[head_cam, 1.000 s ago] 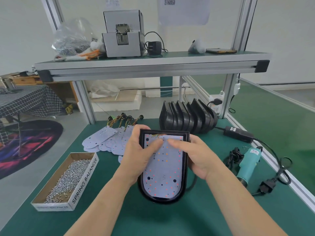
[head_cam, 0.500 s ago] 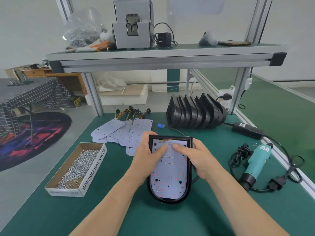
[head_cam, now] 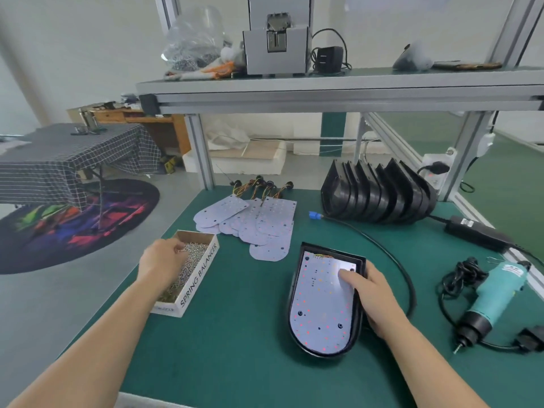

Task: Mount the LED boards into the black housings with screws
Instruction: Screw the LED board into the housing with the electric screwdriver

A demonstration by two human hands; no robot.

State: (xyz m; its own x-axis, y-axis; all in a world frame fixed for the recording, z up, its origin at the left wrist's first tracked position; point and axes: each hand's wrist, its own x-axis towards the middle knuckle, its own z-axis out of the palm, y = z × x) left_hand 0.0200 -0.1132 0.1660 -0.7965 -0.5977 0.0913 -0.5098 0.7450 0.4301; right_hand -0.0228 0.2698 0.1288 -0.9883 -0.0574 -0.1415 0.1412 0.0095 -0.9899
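Black housing [head_cam: 295, 285], LED board [head_cam: 321, 307] inside, sits by the worktop's [head_cam: 235, 334] front edge in the right hand [head_cam: 375, 297]; left hand [head_cam: 163, 260] digs in the screw box [head_cam: 200, 278], grasp unclear. A lifted thumb [head_cam: 346, 279] could shift the board.

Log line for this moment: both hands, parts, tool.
left hand: in screw box, grasp unclear | right hand: grips black housing, thumb on LED board | screwdriver: lying untouched at right

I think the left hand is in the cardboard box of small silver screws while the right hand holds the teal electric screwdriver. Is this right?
Partly. The head view shows the right hand holding the black housing, thumb on its white LED board; the teal electric screwdriver lies untouched.
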